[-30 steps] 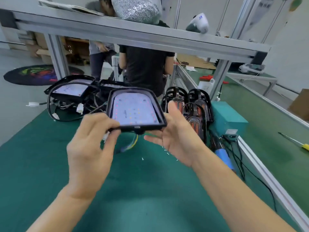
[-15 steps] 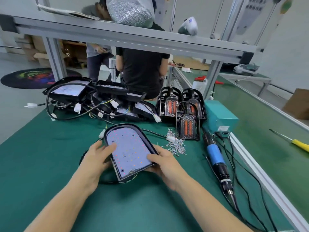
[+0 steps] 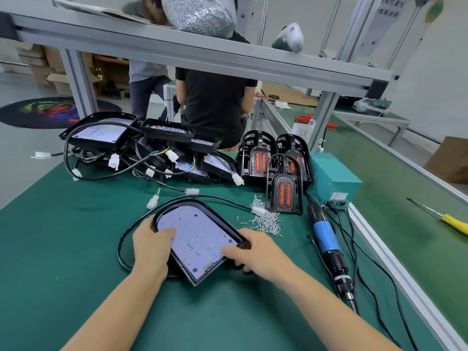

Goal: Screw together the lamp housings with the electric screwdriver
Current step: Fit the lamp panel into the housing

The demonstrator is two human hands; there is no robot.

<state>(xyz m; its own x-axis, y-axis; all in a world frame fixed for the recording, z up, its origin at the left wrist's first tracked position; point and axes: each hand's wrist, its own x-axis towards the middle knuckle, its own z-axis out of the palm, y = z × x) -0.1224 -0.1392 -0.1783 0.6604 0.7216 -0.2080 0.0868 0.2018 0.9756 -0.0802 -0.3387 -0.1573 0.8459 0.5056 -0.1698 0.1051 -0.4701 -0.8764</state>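
A black lamp housing point(image 3: 200, 239) with a pale LED board facing up lies flat on the green counter point(image 3: 63, 249), its rounded end pointing away from the person. The left hand point(image 3: 152, 249) grips the housing's left edge, thumb laid on the board and fingers curled under the rim. The right hand point(image 3: 255, 254) grips the housing's lower right edge in the same way, thumb on the board near its corner, fingers wrapped round the side. A black cable point(image 3: 124, 236) loops from behind the housing round its left side, ending in a white connector point(image 3: 258, 211) just beyond the housing's far right edge.

Right of the housing, well apart from both hands, the electric screwdriver point(image 3: 328, 247) lies on the counter with its blue body and black tip pointing toward the person; no hand touches it. Its cord runs to a teal power box point(image 3: 334, 181) beyond it. A scatter of small silver screws point(image 3: 266, 219) sits between the housing and the screwdriver. Behind the screws stand three black covers with orange lenses point(image 3: 285, 191). Behind the housing, further along the counter, is a heap of more housings with wires point(image 3: 141, 150). Far right of the housing, on the next green belt, lies a yellow-handled screwdriver point(image 3: 453, 221). A bag of screws point(image 3: 200, 13) rests on the metal shelf point(image 3: 177, 51) overhead, and a person in a black shirt point(image 3: 215, 105) stands behind the counter.
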